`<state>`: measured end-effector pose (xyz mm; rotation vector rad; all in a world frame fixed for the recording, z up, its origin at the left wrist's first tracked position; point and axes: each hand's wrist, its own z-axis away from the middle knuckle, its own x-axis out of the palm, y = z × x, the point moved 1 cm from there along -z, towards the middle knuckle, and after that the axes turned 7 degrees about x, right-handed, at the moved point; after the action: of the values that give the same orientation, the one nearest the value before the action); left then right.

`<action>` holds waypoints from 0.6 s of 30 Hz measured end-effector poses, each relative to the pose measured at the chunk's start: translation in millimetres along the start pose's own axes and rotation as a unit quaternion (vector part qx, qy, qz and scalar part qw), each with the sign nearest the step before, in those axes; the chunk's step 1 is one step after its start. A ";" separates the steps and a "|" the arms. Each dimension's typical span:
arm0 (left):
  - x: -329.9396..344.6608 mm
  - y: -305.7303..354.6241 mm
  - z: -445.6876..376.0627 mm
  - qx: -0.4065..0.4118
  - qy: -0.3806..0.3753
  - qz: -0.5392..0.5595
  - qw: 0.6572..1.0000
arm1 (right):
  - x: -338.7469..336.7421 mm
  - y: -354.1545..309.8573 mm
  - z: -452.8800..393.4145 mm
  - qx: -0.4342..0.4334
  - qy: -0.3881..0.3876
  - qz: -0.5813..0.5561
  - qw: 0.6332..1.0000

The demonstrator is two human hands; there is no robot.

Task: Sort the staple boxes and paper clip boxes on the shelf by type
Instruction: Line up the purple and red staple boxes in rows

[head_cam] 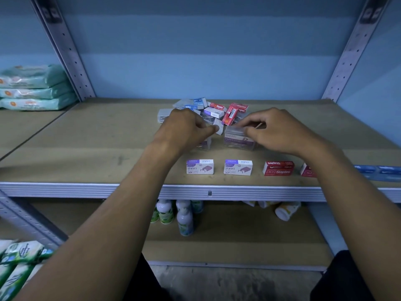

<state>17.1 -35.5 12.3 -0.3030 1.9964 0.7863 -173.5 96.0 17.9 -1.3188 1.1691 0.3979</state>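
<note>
Your left hand [188,127] pinches a small white box [219,126]; your right hand [274,130] grips a clear clip box [237,141]. Up front, two purple staple boxes [200,167], then red ones [278,168], look sorted; the pile [213,110] behind remains.

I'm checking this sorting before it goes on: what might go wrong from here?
1. The right hand pinches the clear clip box only at its top edge, so it may slip.
2. The left hand, holding a small white box, works beside the loose pile and may scatter it.
</note>
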 end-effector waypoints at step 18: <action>4.5 1.7 -7.9 -0.004 0.003 -0.021 1.000 | 0.8 9.3 -7.1 0.006 -0.004 -0.020 1.000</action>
<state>8.5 -38.8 12.0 -0.3503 1.9878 0.7679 -183.7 92.1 13.5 -1.3275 1.1351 0.3653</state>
